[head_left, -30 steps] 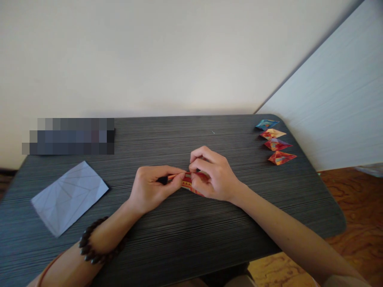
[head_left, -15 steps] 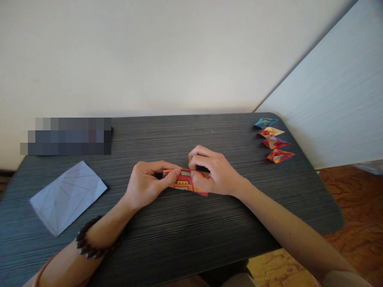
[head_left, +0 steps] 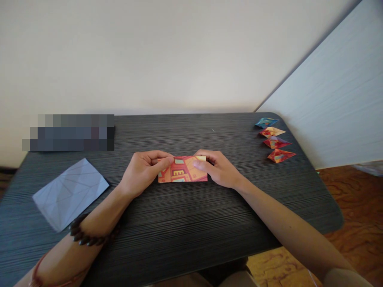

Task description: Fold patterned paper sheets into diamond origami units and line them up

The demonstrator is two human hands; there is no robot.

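Note:
A folded sheet of patterned paper [head_left: 183, 170], red, orange and yellow, is held level over the middle of the dark table. My left hand [head_left: 146, 171] pinches its left end, thumb on the near face and fingers behind. At the right end my right hand [head_left: 220, 169] grips it the same way, the thumb lying flat on the printed face. The fingers behind the paper are partly hidden. Its long sides run roughly parallel to the table's back edge.
Several folded paper pieces, among them a blue one [head_left: 267, 122] and a red one [head_left: 280, 156], stand in a row at the back right. A pale creased sheet [head_left: 72, 193] lies at the left. Behind it is a pixelated dark object [head_left: 72, 137]. A wall borders the table [head_left: 191, 231].
The paper has tilted so its printed face shows more fully and lies straighter. My right hand's raised, curled fingers have gone down behind its right end. Both hands are slightly farther away.

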